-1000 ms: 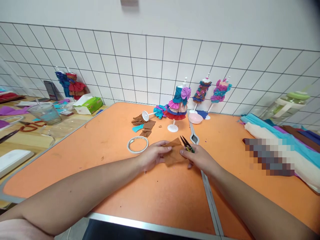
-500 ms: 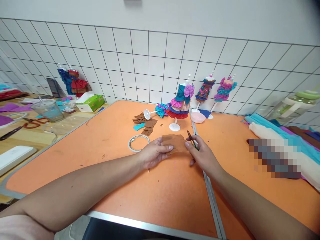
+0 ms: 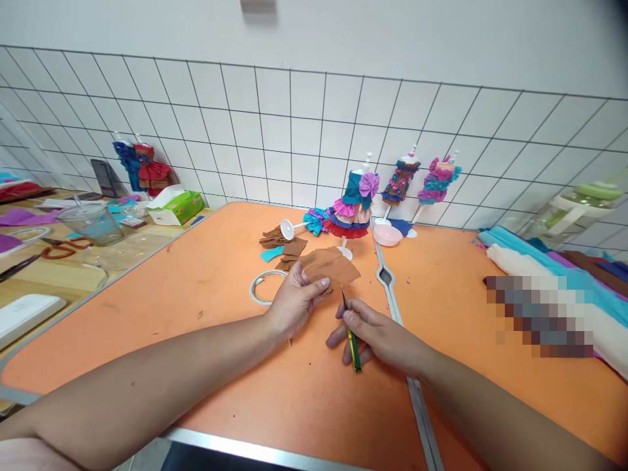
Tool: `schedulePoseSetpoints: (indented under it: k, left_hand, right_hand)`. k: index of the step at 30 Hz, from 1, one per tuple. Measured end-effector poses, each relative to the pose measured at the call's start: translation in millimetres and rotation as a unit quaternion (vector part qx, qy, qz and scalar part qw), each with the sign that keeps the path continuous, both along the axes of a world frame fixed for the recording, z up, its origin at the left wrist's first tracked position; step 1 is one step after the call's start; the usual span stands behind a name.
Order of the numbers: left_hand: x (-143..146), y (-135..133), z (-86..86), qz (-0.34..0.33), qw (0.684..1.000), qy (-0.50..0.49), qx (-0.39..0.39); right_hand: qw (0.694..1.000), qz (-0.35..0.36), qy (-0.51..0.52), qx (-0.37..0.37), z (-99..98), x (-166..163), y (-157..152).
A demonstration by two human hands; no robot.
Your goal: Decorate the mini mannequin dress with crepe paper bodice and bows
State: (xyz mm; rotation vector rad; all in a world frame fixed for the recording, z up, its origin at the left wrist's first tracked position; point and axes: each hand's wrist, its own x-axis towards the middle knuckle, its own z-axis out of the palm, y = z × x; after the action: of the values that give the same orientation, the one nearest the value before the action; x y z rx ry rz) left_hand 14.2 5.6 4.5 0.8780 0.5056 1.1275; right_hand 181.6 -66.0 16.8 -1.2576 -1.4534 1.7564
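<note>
My left hand pinches a piece of brown crepe paper by its near edge and holds it up a little above the orange table. My right hand is closed round small green-handled snips, their blades pointing up toward the paper's lower edge. A ring of white tape lies just left of my left hand. Behind the paper stands a small white mannequin in a teal, pink and red ruffled dress.
Cut brown pieces and a toppled white stand lie behind the tape. Two more dressed mannequins, a pink bowl and a wire grid wall stand at the back. Rolled crepe sheets lie right. A neighbouring wooden table holds scissors, a cup, tissues.
My right hand has let go of the paper and drawn back toward me with the snips. My left hand has lifted the brown paper and opened it out further from me.
</note>
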Motion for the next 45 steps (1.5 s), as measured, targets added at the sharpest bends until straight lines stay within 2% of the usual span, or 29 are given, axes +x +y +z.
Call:
schedulePoseSetpoints:
  k: [12, 19, 25, 36, 40, 45]
  left_hand:
    - [2.0, -8.2, 3.6, -0.046, 0.998, 0.007, 0.040]
    - [5.4, -10.5, 2.9, -0.049, 0.998, 0.016, 0.047]
    - [4.9, -8.8, -1.2, -0.049, 0.996, 0.030, 0.070]
    - [4.8, -10.6, 1.4, -0.054, 0.997, 0.010, 0.061]
    - [4.5, -9.2, 4.5, -0.017, 0.999, -0.022, 0.017]
    - [3.3, -4.3, -0.3, 0.028, 0.999, 0.017, -0.009]
  right_hand:
    - [1.000, -0.006, -0.009, 0.015, 2.5, 0.4, 0.1]
    - [0.998, -0.015, -0.014, 0.056, -2.6, 1.8, 0.9]
    - [0.999, -0.011, -0.006, 0.050, -4.1, 0.9, 0.0]
    - [0.999, -0.023, -0.002, 0.048, -4.7, 0.3, 1.0]
    - [0.999, -0.021, -0.011, 0.037, -2.3, -1.1, 0.8]
    - [0.999, -0.008, -0.013, 0.030, 0.1, -2.1, -0.7]
